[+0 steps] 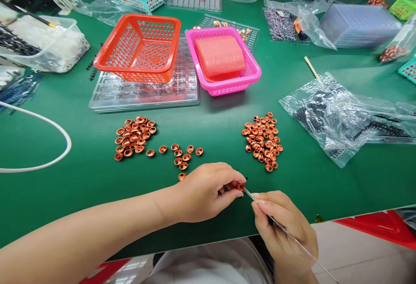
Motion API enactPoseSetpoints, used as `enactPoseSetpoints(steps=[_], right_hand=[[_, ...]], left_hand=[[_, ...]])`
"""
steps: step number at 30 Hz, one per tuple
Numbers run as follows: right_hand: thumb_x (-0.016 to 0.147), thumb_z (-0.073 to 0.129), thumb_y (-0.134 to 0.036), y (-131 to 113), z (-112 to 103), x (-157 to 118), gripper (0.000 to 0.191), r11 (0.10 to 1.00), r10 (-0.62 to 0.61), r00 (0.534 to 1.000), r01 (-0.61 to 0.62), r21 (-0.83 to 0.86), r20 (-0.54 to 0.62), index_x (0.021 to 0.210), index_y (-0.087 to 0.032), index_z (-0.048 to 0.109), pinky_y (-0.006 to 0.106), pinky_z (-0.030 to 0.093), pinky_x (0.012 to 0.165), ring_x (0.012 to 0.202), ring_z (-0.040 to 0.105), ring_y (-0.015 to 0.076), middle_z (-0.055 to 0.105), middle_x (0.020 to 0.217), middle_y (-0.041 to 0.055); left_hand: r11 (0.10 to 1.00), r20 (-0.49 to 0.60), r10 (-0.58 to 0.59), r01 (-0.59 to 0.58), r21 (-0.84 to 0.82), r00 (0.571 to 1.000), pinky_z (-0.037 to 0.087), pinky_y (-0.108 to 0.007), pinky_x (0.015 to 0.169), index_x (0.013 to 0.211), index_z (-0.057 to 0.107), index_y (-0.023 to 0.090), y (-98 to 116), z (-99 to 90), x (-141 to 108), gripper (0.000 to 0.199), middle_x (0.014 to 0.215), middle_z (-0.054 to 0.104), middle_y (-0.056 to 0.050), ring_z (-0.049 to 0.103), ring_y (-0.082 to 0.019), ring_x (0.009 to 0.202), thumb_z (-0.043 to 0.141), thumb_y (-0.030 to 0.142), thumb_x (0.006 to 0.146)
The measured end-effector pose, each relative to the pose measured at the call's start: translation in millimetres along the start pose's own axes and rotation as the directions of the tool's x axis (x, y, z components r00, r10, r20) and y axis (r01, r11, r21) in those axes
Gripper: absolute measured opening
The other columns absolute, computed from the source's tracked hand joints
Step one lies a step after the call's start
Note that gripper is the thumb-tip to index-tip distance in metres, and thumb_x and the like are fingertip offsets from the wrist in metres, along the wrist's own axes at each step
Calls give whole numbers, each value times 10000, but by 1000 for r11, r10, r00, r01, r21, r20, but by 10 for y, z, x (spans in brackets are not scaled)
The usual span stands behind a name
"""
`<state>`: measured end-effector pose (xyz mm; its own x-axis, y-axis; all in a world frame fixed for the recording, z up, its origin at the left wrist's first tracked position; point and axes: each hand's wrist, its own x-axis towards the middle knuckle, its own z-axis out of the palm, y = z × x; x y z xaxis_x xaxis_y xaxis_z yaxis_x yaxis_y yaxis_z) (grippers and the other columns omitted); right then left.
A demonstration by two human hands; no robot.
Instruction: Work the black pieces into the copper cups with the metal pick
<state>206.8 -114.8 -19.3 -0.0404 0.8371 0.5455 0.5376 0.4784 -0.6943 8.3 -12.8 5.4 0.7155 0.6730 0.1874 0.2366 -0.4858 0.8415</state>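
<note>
The left fingers (234, 175) pinch a small copper cup (240, 186), I judge to steady it for the thin rod (286, 230) that the right fingers (264, 204) hold like a pen, tip at the cup. Beyond the left fingers, a left pile (133, 134) and right pile (263, 139) of cups sit on the counter (214, 132), probably for easy reach. I can read no writing.

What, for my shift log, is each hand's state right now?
Left hand: closed, pinching a small copper-coloured piece.
Right hand: closed, holding a thin metal rod.
</note>
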Motion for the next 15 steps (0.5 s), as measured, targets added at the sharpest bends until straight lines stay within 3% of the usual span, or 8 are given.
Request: enactPoseSetpoints(steps=[15], right_hand=[[796,661,96,-22,13,31,405,999,-35,999,35,-16,3,1120,-146,645,297,605,746,912,690,150,718,1019,82]], left_hand=[[997,52,57,-60,57,997,487,-227,687,1015,645,108,-12,-29,15,89,852,703,-62,611,-153,748,566,118,975]])
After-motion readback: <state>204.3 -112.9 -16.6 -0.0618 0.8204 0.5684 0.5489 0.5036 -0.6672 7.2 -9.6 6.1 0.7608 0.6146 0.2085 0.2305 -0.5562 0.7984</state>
